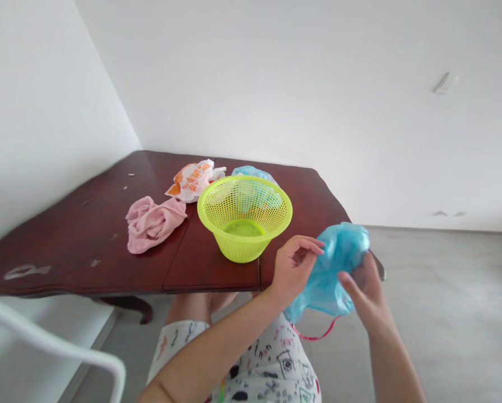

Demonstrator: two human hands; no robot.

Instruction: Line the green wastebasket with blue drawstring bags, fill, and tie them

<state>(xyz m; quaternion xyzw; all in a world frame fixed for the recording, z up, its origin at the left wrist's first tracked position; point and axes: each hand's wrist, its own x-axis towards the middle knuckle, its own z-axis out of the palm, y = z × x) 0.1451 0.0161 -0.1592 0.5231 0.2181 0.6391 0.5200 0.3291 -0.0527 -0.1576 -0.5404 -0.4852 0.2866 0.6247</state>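
A crumpled blue plastic bag (329,282) hangs between my hands, just off the table's right front corner. My left hand (295,266) pinches its left edge with thumb and fingers together. From the right, my right hand (366,291) is wrapped around the bag's other side, its fingers partly hidden behind the plastic. A pink-red drawstring (318,337) loops down from the bag's lower end. What the bag may contain cannot be made out. To the left of my hands, a yellow-green plastic colander (242,246) stands upright on the table.
On the dark red wooden table (120,224) lie a pink cloth (154,224) and a crumpled white-and-orange plastic bag (193,180). Another blue plastic bag (255,171) sits behind the colander. A white curved rail (57,344) crosses the lower left. White walls border the table.
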